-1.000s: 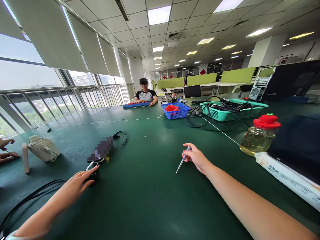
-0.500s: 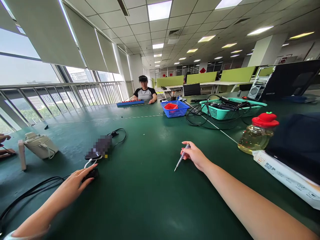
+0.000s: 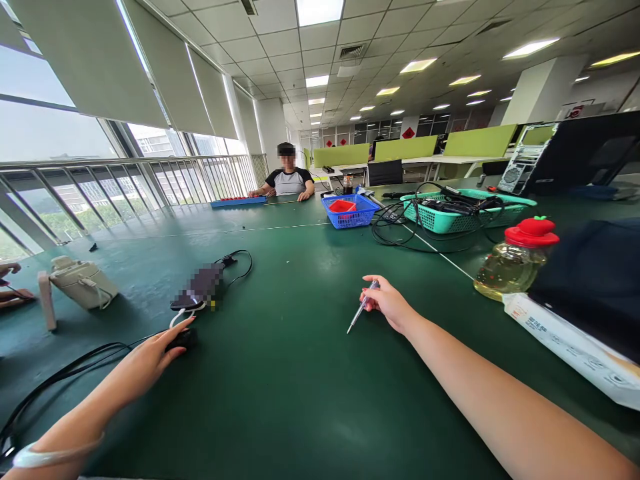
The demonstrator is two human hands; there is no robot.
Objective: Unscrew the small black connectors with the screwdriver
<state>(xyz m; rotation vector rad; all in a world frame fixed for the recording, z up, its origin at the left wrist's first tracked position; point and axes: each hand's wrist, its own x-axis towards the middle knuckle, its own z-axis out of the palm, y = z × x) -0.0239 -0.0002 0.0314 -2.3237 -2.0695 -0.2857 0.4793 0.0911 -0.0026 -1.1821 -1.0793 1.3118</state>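
My right hand (image 3: 389, 304) holds a slim clear-handled screwdriver (image 3: 361, 308) over the green table (image 3: 300, 373), its metal tip pointing down and left just above the surface. My left hand (image 3: 147, 360) lies flat on the table, fingertips resting on a small black device (image 3: 181, 339) with a black cable (image 3: 55, 383) running toward me. Just beyond that device lies a dark phone-like object (image 3: 197, 288) with a white cord and a black cord (image 3: 240, 263) attached.
A beige pouch (image 3: 83, 283) sits far left beside another person's hands (image 3: 10, 283). A red-lidded jar (image 3: 515, 261), a white box (image 3: 570, 347) and a dark bag (image 3: 595, 280) crowd the right. Blue basket (image 3: 350, 212), teal basket (image 3: 465, 215) with cables, and a seated person (image 3: 287, 179) are farther back.
The view has tilted and shifted slightly, and both hands sit a little higher in it. My right hand still grips the screwdriver; my left hand stays on the black device.
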